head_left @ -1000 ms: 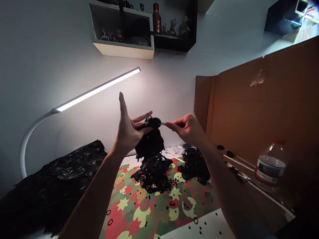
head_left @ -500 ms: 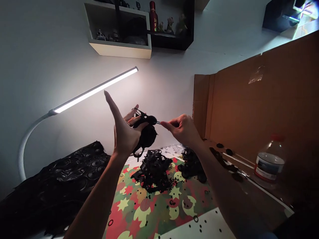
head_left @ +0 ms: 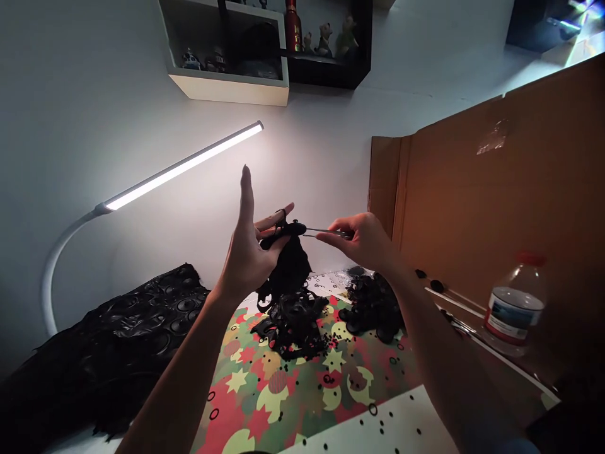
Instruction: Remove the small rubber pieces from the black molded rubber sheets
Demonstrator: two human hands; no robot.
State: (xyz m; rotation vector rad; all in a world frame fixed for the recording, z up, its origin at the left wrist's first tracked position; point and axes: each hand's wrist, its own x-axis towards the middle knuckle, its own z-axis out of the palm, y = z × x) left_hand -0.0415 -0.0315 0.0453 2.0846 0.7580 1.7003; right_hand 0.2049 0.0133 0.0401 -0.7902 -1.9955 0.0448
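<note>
A black piece is gripped by the left hand, thumb raised; tweezers are pinched in the right hand. Below, scraps are heaped on a patterned sheet; the wall is lit by a lamp.

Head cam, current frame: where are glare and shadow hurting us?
Head view: lamp strip blown out; head view: coloured flare, top right; head view: black piece under the left hand shows little surface detail; head view: black sheet has glossy highlights, its near part sinking into shadow.
</note>
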